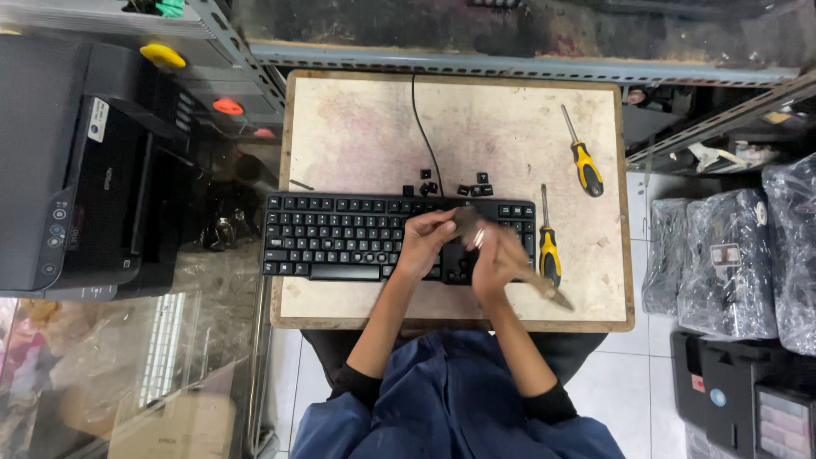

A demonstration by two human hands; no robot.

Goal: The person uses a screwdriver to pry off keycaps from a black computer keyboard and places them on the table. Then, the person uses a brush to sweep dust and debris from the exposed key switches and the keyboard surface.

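Observation:
A black keyboard (pixel 340 238) lies across a small worn table (pixel 357 127), its cable running to the far edge. My left hand (pixel 422 246) rests on the keyboard's right half, fingers bent toward a gap where keys are off. My right hand (pixel 493 259) grips a blurred brush-like tool (pixel 544 289) with a wooden handle, its head near the same spot. Several loose black keycaps (pixel 472 189) lie just beyond the keyboard.
Two yellow-handled screwdrivers sit on the table's right side, one far (pixel 585 166), one beside the keyboard (pixel 549 251). A black printer (pixel 76 187) stands at left. Plastic-wrapped black devices (pixel 731 263) are stacked at right. A metal shelf frame (pixel 510 64) runs behind.

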